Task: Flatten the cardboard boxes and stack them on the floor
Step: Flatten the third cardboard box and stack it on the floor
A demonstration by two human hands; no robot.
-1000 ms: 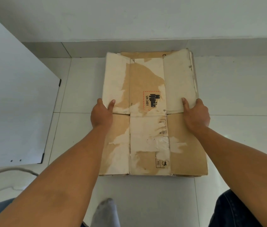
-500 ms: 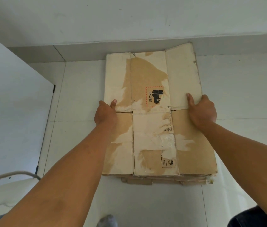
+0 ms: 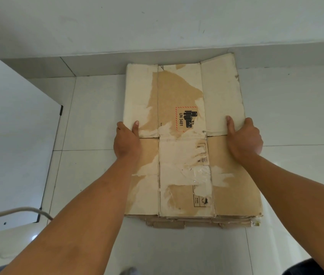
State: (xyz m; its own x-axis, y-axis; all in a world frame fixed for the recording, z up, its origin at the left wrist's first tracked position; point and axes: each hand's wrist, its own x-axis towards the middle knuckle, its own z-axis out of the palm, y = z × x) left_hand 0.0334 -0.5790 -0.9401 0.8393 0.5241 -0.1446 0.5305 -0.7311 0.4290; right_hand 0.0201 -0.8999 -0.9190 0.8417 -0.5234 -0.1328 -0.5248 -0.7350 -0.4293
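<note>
Grey sock toe (image 3: 130, 271) shows at six o'clock in the view, with a dark trouser leg (image 3: 304, 267) at five o'clock. A pale cable (image 3: 18, 211) curves in at eight o'clock, in front of a white panel (image 3: 8, 135) with a black edge that fills the left side.

Both forearms reach forward over the light tiled floor (image 3: 89, 116). Between them lies a stack of flattened boxes (image 3: 187, 222), its frayed near edges poking out at six o'clock under the top box (image 3: 185, 155). That top box is flat, brown with much of its skin torn to white.

The left hand (image 3: 126, 141) grasps the top box at its nine o'clock edge, thumb lying on the upper face and fingers wrapped over the side. The right hand (image 3: 243, 137) grasps the three o'clock edge the same way, thumb on top.

Just beyond the hands, a red-bordered battery label (image 3: 186, 119) reading UN 3481 sits near the box's middle. The far flaps end at twelve o'clock against the grey skirting (image 3: 97, 64), below the white wall (image 3: 157, 22).
</note>
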